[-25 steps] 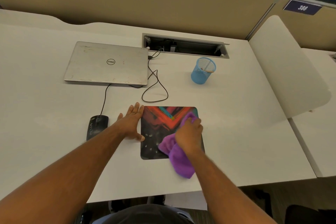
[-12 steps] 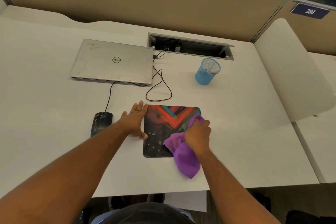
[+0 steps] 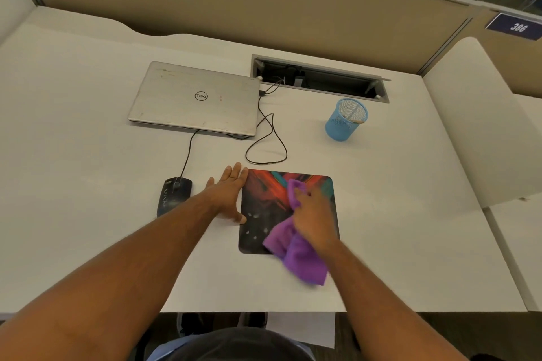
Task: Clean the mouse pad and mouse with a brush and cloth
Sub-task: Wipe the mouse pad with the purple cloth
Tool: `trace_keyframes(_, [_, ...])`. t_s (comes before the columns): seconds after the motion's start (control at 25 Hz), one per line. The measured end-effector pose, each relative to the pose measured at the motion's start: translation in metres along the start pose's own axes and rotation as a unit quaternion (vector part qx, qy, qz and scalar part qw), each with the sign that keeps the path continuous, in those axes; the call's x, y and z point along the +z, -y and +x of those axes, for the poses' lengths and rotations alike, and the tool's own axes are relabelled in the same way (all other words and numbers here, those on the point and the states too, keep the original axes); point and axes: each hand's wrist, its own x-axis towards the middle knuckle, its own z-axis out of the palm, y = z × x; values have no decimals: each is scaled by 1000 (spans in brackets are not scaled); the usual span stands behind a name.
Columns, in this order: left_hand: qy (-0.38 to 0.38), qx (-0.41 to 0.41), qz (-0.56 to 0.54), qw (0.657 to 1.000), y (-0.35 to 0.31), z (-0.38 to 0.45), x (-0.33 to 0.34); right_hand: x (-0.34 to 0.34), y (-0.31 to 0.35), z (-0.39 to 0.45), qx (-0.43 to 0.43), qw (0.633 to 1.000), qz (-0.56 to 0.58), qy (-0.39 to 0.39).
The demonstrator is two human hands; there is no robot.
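A colourful mouse pad (image 3: 264,208) with red, teal and black print lies on the white desk near its front edge. My right hand (image 3: 312,211) holds a purple cloth (image 3: 299,255) against the pad; the cloth trails off the pad's near edge toward me. My left hand (image 3: 227,195) lies flat with straight fingers at the pad's left edge, thumb touching the pad. A black wired mouse (image 3: 173,195) sits on the desk left of my left hand. A wooden handle shows inside the blue mesh cup (image 3: 346,119); I cannot tell whether it is the brush.
A closed silver laptop (image 3: 195,98) lies at the back left, with a black cable (image 3: 265,138) looping in front of it toward the pad. An open cable tray (image 3: 319,79) is set into the desk. A white divider panel (image 3: 481,126) stands on the right.
My right hand has slid the cloth leftward and a little farther up the pad. My left hand stays flat at the pad's left edge. The camera view has shifted slightly.
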Motion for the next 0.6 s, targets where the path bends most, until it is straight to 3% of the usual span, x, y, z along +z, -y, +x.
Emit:
trace_keyframes(0.12, [18,3,12,1000,-4,3,-7,-5,3,13,6,1000,-29,-3])
trace_keyframes(0.32, [22,-8,3,1000,7,-3,-3,52,57,-53,-213,970,-79,88])
trace_keyframes(0.48, [13,0,16,1000,-2,1,-3,35,19,-51,-193,968,-153,45])
trace_keyframes(0.6, [18,-6,15,1000,2,2,-1,15,29,-9,-147,965,-210,50])
